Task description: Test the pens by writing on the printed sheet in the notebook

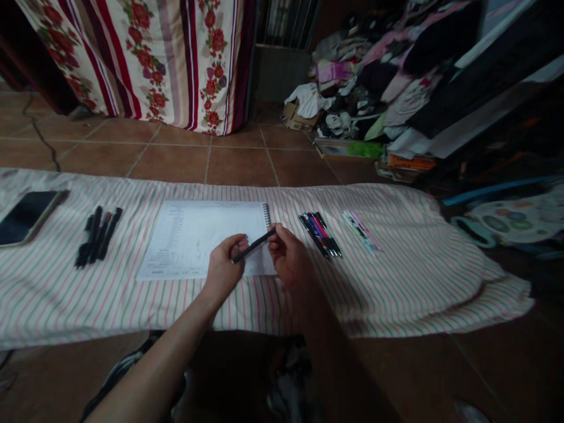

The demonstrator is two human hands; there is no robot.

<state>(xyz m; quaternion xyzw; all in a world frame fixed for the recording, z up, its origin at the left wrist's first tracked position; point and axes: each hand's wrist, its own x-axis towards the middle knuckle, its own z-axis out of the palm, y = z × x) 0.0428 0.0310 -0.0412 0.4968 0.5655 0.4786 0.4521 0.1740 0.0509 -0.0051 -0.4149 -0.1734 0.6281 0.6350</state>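
Note:
A black pen (254, 245) is held slantwise between my two hands, above the lower right part of a spiral notebook (176, 235). Its lower left end rests in my left hand (225, 261), whose fingers are curled round it. My right hand (288, 252) pinches the upper right end between thumb and fingers. The notebook lies open on the striped cloth (308, 305), with faint print on its page. Right of it lies a group of dark and coloured pens (321, 235), then some pale pens (362, 231). Several black pens (97, 236) lie to the left.
A phone (29, 217) lies at the cloth's left end. Beyond the cloth are floor tiles (176, 154) and a flowered curtain (150, 59). Clothes are heaped (374, 76) at the back right, near a cardboard box (299, 117). A patterned pale object (515, 217) stands at the right.

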